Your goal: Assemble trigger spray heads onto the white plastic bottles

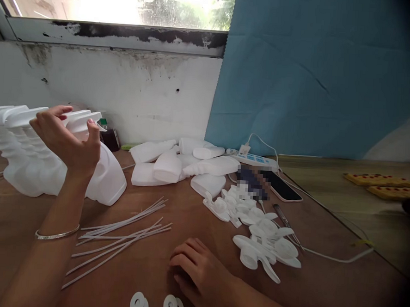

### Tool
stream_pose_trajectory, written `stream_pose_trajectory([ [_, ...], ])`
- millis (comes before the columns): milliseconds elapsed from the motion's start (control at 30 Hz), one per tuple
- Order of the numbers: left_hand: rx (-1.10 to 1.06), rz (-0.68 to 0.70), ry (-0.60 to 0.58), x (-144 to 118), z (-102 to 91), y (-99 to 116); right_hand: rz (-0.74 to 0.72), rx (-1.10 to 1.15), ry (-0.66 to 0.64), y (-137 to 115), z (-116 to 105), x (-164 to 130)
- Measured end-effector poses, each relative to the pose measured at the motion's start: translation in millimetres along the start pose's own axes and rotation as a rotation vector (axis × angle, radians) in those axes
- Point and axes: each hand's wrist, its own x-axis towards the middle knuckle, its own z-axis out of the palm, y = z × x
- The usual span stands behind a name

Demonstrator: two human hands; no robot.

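My left hand (pixel 69 138) is raised in front of a row of ribbed white plastic bottle-like pieces (pixel 33 171) at the left. Its thumb and fingers are apart, and nothing shows between them; whether the fingertips touch the pieces I cannot tell. Low on the brown table (pixel 143 256), my right hand (pixel 201 273) rests with loosely bent fingers, thumb apart, and no object visible in it. Thin white tubes (pixel 123 239) lie loose between the two hands. Just below the right hand are several flat white rings (pixel 170 306), partly overlapping.
White plastic bottles (pixel 167 166) are heaped near the wall. Right of them lies a pile of small white moulded parts (pixel 263 226). A phone (pixel 282 186), a power strip (pixel 256 161) with cables and a slim pen-like tool (pixel 282 217) lie beyond. Yellow objects (pixel 384 180) are far right.
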Motion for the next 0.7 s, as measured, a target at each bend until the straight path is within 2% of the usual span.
stream_pose_trajectory([
  [100, 0.006, -0.008, -0.002, 1, -1.7, 3, -0.011, -0.280, 0.155, 2, 2, -1],
  [200, 0.028, -0.007, 0.012, 5, -5.3, 4, 0.093, -0.491, 0.329, 12, 3, 1],
  [300, -0.020, 0.005, 0.019, 12, -12.6, 13, 0.212, -0.716, 0.429, 18, 2, 3],
  [367, -0.085, -0.002, 0.024, 16, -18.7, 28, 0.285, -0.812, 0.458, 18, 2, 4],
  [467, -0.223, -0.011, 0.005, 8, -28.9, 66, 0.358, -0.854, 0.491, 16, 3, 7],
  [533, -0.396, 0.094, -0.164, -14, -38.7, 95, 0.392, -0.853, 0.508, 17, 3, 8],
  [600, -0.624, 0.402, -0.502, -45, -53.1, 119, 0.418, -0.858, 0.514, 22, 2, 9],
  [667, -0.893, 0.737, -0.785, -80, -71.3, 131, 0.441, -0.878, 0.501, 27, 2, 8],
  [700, -1.005, 0.803, -0.924, -95, -80.8, 133, 0.445, -0.894, 0.488, 30, 2, 8],
])
